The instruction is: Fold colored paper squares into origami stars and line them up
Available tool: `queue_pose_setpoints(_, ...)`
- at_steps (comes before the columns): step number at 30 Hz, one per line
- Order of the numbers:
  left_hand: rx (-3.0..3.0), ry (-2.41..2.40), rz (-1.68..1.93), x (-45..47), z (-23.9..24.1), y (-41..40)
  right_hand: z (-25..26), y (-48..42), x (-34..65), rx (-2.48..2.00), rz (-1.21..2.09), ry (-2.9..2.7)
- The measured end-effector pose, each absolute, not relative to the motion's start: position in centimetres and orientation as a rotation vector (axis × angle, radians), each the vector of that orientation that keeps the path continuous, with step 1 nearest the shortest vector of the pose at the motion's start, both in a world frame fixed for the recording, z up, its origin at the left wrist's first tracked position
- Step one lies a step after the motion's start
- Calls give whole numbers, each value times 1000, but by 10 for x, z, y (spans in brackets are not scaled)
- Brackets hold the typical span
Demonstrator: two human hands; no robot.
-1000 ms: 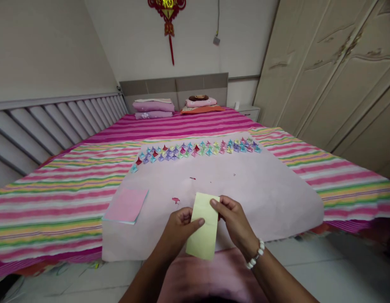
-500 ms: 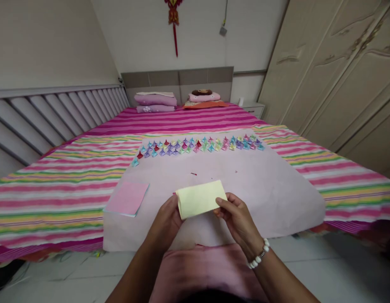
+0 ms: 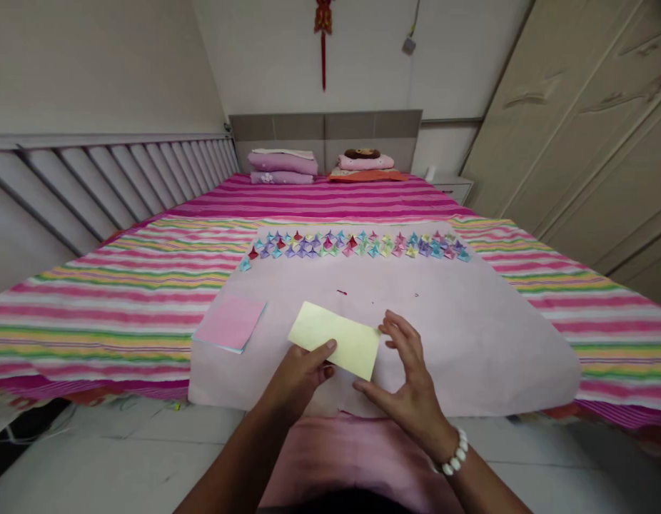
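Observation:
A pale yellow sheet of paper (image 3: 338,332), folded to an oblong, is held in the air above the white sheet on the bed. My left hand (image 3: 303,371) pinches its lower edge, thumb on top and fingers underneath. At the paper's right end, my right hand (image 3: 408,375) has thumb and fingers spread apart around the edge. Its fingertips are close to the upper right corner; whether they touch it I cannot tell. A bracelet of white beads (image 3: 455,457) circles the right wrist.
Several small folded paper shapes (image 3: 352,245) in many colours stand in rows across the far part of the white sheet (image 3: 470,350). A stack of pink and blue square paper (image 3: 231,323) lies at left. A small red item (image 3: 342,292) lies mid-sheet. Folded bedding (image 3: 282,165) is by the headboard.
My right hand has let go its pinch and spread its fingers. The yellow paper has turned, its right end now lower, and my left thumb has moved onto its face. The view has shifted.

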State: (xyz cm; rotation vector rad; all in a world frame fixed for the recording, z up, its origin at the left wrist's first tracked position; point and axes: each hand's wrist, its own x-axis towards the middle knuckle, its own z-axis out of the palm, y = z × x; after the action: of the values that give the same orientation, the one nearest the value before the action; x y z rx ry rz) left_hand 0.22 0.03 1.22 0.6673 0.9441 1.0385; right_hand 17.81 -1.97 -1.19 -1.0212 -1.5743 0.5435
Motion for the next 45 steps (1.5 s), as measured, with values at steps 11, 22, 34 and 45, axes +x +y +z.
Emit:
queue_pose_setpoints(11, 1104, 1027, 904, -2, 15, -5, 1, -13, 187, -900, 784, -1725)
queue_pose_setpoints(22, 1158, 1135, 976, 9, 11, -10, -5, -17, 169, -919, 1359, -1173)
queue_pose_setpoints(34, 1100, 972, 1097, 14, 4, -11, -6, -17, 166, -978, 1581, -881)
queue_pose_setpoints(45, 1089, 1010, 1278, 15, -7, -14, -9, -14, 163, -937, 1450, -940)
